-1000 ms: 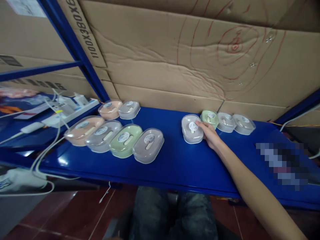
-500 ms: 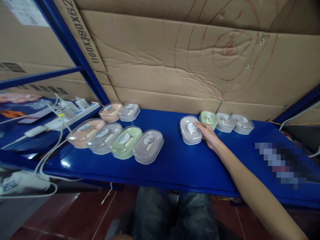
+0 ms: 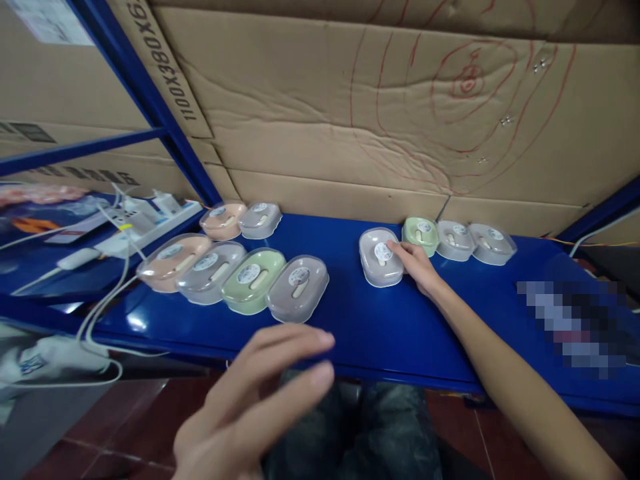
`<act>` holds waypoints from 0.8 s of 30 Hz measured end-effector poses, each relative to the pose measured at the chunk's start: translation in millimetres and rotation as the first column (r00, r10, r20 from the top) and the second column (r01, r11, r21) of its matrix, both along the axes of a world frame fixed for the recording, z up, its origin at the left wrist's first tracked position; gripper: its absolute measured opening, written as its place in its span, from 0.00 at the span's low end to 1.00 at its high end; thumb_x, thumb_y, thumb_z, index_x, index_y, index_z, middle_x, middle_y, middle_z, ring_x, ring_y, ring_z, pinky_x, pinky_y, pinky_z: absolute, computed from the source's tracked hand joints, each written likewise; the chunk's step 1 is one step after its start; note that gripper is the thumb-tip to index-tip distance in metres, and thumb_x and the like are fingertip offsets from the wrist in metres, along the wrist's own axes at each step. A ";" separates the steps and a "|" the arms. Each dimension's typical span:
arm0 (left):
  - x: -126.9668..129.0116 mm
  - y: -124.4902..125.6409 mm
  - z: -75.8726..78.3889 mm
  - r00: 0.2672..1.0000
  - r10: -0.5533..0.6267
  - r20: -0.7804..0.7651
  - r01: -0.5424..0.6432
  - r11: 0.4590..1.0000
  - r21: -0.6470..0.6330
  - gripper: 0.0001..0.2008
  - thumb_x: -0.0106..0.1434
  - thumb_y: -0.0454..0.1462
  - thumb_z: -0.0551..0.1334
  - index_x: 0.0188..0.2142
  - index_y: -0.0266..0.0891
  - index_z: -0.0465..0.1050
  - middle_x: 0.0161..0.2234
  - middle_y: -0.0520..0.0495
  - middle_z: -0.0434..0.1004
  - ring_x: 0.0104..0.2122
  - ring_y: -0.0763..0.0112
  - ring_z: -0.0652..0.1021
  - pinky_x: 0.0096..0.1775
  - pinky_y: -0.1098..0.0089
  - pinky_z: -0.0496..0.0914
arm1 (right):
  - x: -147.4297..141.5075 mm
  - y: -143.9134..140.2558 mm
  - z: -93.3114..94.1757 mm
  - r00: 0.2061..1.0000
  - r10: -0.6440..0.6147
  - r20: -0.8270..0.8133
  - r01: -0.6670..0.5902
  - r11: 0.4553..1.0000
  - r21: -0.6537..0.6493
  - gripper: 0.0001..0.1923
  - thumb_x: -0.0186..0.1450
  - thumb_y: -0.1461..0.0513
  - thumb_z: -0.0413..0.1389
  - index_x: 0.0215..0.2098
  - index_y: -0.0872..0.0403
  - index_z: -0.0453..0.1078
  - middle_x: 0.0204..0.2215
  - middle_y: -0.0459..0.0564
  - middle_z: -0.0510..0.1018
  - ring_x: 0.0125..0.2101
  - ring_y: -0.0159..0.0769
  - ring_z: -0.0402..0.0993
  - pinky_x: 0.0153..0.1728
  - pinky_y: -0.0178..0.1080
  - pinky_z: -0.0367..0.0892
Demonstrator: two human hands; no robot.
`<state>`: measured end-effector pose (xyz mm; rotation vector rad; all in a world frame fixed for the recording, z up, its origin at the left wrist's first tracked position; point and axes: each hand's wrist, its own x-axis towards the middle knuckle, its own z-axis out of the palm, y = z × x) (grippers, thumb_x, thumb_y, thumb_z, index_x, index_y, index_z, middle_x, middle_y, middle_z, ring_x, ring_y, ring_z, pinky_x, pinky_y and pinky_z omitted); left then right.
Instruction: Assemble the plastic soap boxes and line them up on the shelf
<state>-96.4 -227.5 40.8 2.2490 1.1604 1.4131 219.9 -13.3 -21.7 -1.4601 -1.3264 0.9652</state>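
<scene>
blue sheet metal forms the glossy shelf (image 3: 360, 333), and on it the right hand (image 3: 417, 267) rests with fingers curled against the right edge of a pale lilac oval plastic case with a clear lid (image 3: 381, 257), touching it without lifting it. just right of it stand a green oval case (image 3: 420, 235) and two grey oval cases (image 3: 473, 241) along the cardboard wall (image 3: 350, 120). the left hand (image 3: 255, 407) hovers open and empty, fingers spread, before a row of four lidded oval cases (image 3: 235, 277) further left.
</scene>
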 end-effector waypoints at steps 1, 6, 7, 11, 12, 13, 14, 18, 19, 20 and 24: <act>-2.7 8.7 6.2 0.998 0.029 -0.053 -0.026 0.999 0.048 0.24 0.78 0.50 0.57 0.70 0.58 0.72 0.63 0.43 0.80 0.63 0.41 0.78 0.60 0.37 0.77 | -1.0 -1.1 0.9 0.999 -0.003 0.050 0.002 1.000 0.019 0.31 0.62 0.33 0.63 0.33 0.51 0.76 0.25 0.47 0.78 0.27 0.38 0.72 0.26 0.38 0.64; -25.9 48.2 -3.8 0.845 0.148 -0.513 -0.118 0.989 0.092 0.25 0.74 0.41 0.65 0.69 0.50 0.72 0.71 0.44 0.72 0.75 0.39 0.63 0.69 0.37 0.69 | -5.4 -10.0 10.6 0.960 -0.003 0.279 -0.019 0.997 0.076 0.26 0.66 0.37 0.63 0.32 0.50 0.78 0.20 0.47 0.74 0.26 0.42 0.72 0.28 0.40 0.60; -30.8 54.5 -9.9 0.808 0.150 -0.569 -0.118 0.989 0.093 0.26 0.74 0.42 0.64 0.70 0.49 0.71 0.74 0.44 0.69 0.77 0.37 0.60 0.70 0.36 0.67 | -6.3 -12.4 12.9 0.946 0.004 0.326 -0.032 0.996 0.081 0.25 0.67 0.38 0.63 0.31 0.49 0.77 0.20 0.47 0.75 0.27 0.43 0.73 0.29 0.40 0.60; -51.5 73.1 -26.1 0.689 0.187 -0.700 -0.145 0.982 0.119 0.38 0.72 0.44 0.66 0.78 0.51 0.60 0.79 0.43 0.57 0.80 0.31 0.47 0.72 0.28 0.58 | -11.6 -23.5 21.2 0.774 0.042 0.632 -0.089 0.995 0.043 0.25 0.75 0.42 0.54 0.30 0.49 0.75 0.25 0.53 0.79 0.32 0.49 0.78 0.33 0.42 0.61; -57.4 77.1 -28.1 0.672 0.213 -0.710 -0.173 0.976 0.129 0.41 0.71 0.45 0.68 0.79 0.51 0.57 0.80 0.42 0.56 0.80 0.30 0.45 0.72 0.26 0.56 | -13.3 -26.4 22.7 0.709 0.049 0.703 -0.092 0.995 0.023 0.26 0.77 0.42 0.51 0.32 0.49 0.75 0.27 0.55 0.81 0.34 0.51 0.80 0.34 0.43 0.62; -63.4 81.2 -29.9 0.658 0.235 -0.715 -0.198 0.971 0.137 0.44 0.69 0.48 0.69 0.80 0.52 0.55 0.80 0.41 0.54 0.80 0.28 0.44 0.72 0.25 0.54 | -15.3 -29.5 24.0 0.653 0.053 0.756 -0.090 0.996 0.008 0.27 0.79 0.42 0.48 0.35 0.50 0.77 0.29 0.58 0.82 0.36 0.54 0.81 0.35 0.44 0.64; -69.3 85.5 -32.0 0.649 0.246 -0.720 -0.213 0.967 0.139 0.46 0.68 0.50 0.71 0.80 0.53 0.54 0.80 0.41 0.54 0.79 0.26 0.43 0.71 0.24 0.53 | -17.5 -32.5 25.1 0.620 0.049 0.783 -0.084 0.996 0.003 0.28 0.79 0.42 0.46 0.41 0.50 0.78 0.32 0.59 0.83 0.38 0.56 0.82 0.36 0.45 0.65; -80.7 100.3 -46.0 0.619 0.233 -0.750 -0.223 0.968 0.117 0.44 0.71 0.54 0.68 0.80 0.54 0.54 0.79 0.40 0.56 0.79 0.27 0.48 0.71 0.25 0.54 | -28.9 -44.9 27.4 0.588 -0.030 0.808 -0.096 0.990 0.107 0.37 0.78 0.38 0.44 0.71 0.53 0.67 0.47 0.65 0.85 0.46 0.62 0.84 0.41 0.49 0.72; -78.5 102.3 -50.1 0.616 0.241 -0.750 -0.229 0.966 0.122 0.42 0.72 0.54 0.66 0.80 0.53 0.55 0.79 0.39 0.57 0.79 0.27 0.50 0.71 0.26 0.54 | -32.4 -47.9 27.4 0.576 -0.037 0.816 -0.116 0.985 0.127 0.39 0.78 0.38 0.45 0.75 0.53 0.63 0.53 0.66 0.83 0.47 0.63 0.84 0.43 0.50 0.73; -73.9 103.5 -53.8 0.616 0.256 -0.745 -0.239 0.962 0.133 0.39 0.74 0.53 0.65 0.79 0.52 0.57 0.78 0.38 0.58 0.78 0.27 0.52 0.71 0.27 0.54 | -35.9 -50.5 27.2 0.559 -0.031 0.828 -0.139 0.981 0.131 0.40 0.78 0.37 0.45 0.76 0.53 0.60 0.58 0.67 0.80 0.49 0.63 0.83 0.44 0.51 0.74; -38.6 104.9 -61.9 0.639 0.328 -0.696 -0.301 0.939 0.167 0.34 0.77 0.51 0.61 0.78 0.50 0.61 0.78 0.38 0.60 0.76 0.25 0.57 0.71 0.28 0.54 | -44.7 -56.2 25.0 0.514 0.016 0.858 -0.191 0.977 0.097 0.38 0.78 0.38 0.44 0.76 0.50 0.61 0.62 0.68 0.75 0.53 0.65 0.81 0.45 0.51 0.76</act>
